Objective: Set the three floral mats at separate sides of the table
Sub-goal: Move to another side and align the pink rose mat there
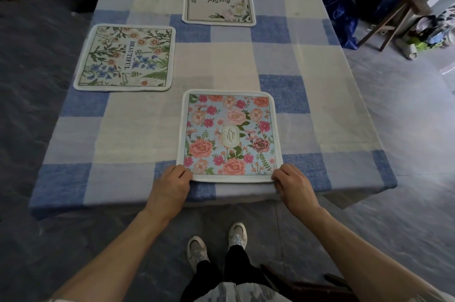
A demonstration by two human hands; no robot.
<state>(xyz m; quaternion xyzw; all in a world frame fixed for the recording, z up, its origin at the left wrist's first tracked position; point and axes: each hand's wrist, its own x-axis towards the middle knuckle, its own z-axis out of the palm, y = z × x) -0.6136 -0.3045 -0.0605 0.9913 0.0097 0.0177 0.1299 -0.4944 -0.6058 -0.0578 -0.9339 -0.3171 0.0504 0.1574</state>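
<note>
Both hands, left hand (172, 184) and right hand (293, 184), pinch the near corners of the blue square cloth mat with pink flowers (229, 135) at the table's near edge. The cream botanical "BEAUTIFUL" mat (125, 58) lies by the left edge of the blue-and-white checked tablecloth (320, 104); the pale beige mat with white flowers (218, 1) lies at the far edge.

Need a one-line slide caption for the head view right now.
Both hands, left hand and right hand, grip the pink floral mat at the checked table's near edge; two other mats lie left and far.

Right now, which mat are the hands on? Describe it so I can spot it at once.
Find the blue-and-cream checked tablecloth, then its near edge by the person. The garden mat lies there, left hand and right hand gripping its near corners. Unlike the two cream mats, it is pale blue, packed with pink blooms.
</note>
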